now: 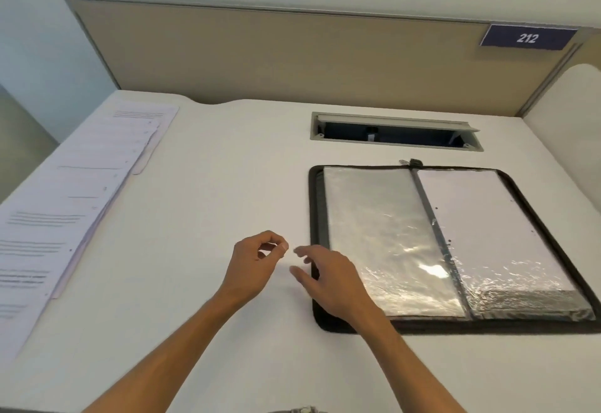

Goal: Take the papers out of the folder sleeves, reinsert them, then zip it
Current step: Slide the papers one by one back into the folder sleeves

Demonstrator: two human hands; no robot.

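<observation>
Now: folder [455,323] open right of hands | left grip [252,266] curled, seemingly empty | right grip [328,279] relaxed

Bright, even indoor light, soft overall. Tabletop [211,185] nearly washed out to flat white. Strong glare patches on clear folder sleeves [422,266], brightest near lower middle. Shadows faint; thin soft one under right hand [328,279]. Wide-angle distortion: partition [292,55] edges bow, tabletop sides splay outward. Slight softness throughout; text on papers [65,204] at left smeared, unreadable. Sign "212" [527,37] legible.
</observation>
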